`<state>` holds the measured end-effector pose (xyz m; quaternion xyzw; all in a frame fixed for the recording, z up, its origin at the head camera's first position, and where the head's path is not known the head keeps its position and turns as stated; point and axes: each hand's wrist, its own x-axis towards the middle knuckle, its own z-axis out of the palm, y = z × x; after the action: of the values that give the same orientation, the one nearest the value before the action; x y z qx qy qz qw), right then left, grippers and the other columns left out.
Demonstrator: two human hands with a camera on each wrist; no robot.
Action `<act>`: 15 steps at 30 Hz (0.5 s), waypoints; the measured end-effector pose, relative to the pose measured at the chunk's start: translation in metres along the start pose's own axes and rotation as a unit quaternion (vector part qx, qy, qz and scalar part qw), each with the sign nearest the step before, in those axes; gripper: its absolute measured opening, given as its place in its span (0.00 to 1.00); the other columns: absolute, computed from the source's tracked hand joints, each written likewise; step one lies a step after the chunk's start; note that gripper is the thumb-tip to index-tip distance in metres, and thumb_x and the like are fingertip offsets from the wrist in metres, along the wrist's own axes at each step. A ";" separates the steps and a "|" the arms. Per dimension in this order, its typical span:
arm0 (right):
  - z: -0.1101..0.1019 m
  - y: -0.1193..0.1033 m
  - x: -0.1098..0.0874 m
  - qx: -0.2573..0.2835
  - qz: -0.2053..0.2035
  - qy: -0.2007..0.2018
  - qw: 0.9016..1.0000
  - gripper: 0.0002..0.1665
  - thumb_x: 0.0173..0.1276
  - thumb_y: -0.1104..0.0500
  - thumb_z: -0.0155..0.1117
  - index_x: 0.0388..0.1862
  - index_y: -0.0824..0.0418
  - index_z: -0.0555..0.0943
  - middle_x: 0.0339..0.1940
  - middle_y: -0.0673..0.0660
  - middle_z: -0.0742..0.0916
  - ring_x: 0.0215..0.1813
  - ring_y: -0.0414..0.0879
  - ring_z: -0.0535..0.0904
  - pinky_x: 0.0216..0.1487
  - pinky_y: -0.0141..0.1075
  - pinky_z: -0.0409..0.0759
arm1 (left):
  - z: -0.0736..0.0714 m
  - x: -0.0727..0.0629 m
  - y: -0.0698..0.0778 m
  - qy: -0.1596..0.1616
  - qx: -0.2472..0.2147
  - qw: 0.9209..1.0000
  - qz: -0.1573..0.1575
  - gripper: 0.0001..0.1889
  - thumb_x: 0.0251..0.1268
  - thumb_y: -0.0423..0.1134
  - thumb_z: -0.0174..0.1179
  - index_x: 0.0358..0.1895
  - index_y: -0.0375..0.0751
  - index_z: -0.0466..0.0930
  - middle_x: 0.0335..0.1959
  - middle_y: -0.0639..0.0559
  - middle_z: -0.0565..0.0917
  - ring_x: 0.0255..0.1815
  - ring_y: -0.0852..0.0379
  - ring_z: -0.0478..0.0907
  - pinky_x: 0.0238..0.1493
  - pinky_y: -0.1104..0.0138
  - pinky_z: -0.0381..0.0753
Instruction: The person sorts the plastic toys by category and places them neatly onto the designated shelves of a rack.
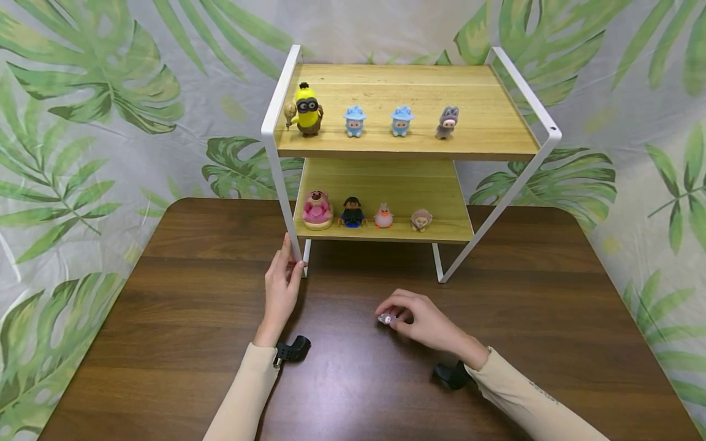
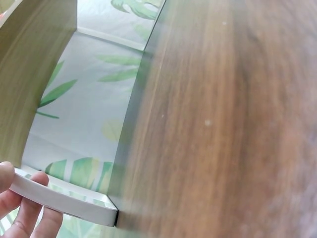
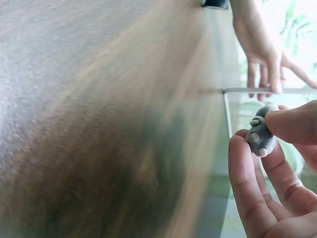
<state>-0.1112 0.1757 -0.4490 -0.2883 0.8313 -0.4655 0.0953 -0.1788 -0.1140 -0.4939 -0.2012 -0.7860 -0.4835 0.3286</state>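
Observation:
My right hand (image 1: 419,318) pinches a small grey plush-like figurine (image 1: 387,318) between thumb and fingertips, over the table in front of the shelf. In the right wrist view the same grey figurine (image 3: 261,134) shows small whitish paws. At the left, my left hand (image 1: 282,291) grips the white front leg of the two-tier shelf (image 1: 397,146). Thumb and fingers lie on either side of that white metal frame (image 2: 64,201) in the left wrist view.
On the upper board stand a yellow minion figure (image 1: 306,110), two blue-hatted figures (image 1: 355,121) and a grey hooded figure (image 1: 447,122). Below sit a pink bear (image 1: 317,210), a dark-clothed figure (image 1: 352,213), a pink bird (image 1: 383,216) and a brownish figure (image 1: 421,220). Everything stands on a brown table (image 1: 182,318).

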 end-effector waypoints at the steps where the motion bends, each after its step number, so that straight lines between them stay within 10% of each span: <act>1: -0.001 -0.001 0.000 0.001 0.000 0.003 1.000 0.19 0.59 0.76 0.62 0.45 0.59 0.82 0.41 0.50 0.82 0.41 0.46 0.78 0.39 0.35 0.82 | 0.000 0.000 0.000 0.001 0.000 1.000 0.000 0.45 0.64 0.22 0.57 0.75 0.68 0.52 0.33 0.40 0.75 0.30 0.50 0.76 0.29 0.62 0.81; 8: -0.009 -0.010 0.001 -0.008 -0.002 0.028 1.000 0.16 0.60 0.74 0.64 0.45 0.60 0.81 0.42 0.51 0.82 0.41 0.46 0.79 0.40 0.35 0.82 | -0.001 -0.001 0.001 -0.002 0.002 1.000 -0.005 0.45 0.64 0.22 0.57 0.75 0.68 0.51 0.33 0.41 0.74 0.31 0.51 0.76 0.32 0.70 0.80; 15: -0.018 -0.029 0.003 -0.014 -0.022 0.068 0.997 0.13 0.59 0.76 0.64 0.42 0.67 0.80 0.39 0.57 0.84 0.37 0.51 0.80 0.37 0.38 0.82 | 0.000 -0.001 0.001 -0.005 -0.011 1.000 -0.013 0.45 0.64 0.22 0.56 0.75 0.68 0.51 0.34 0.39 0.74 0.32 0.48 0.78 0.31 0.57 0.83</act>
<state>-0.1098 0.1754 -0.4143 -0.2754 0.8359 -0.4742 0.0247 -0.1773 -0.1138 -0.4943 -0.1973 -0.7847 -0.4954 0.3160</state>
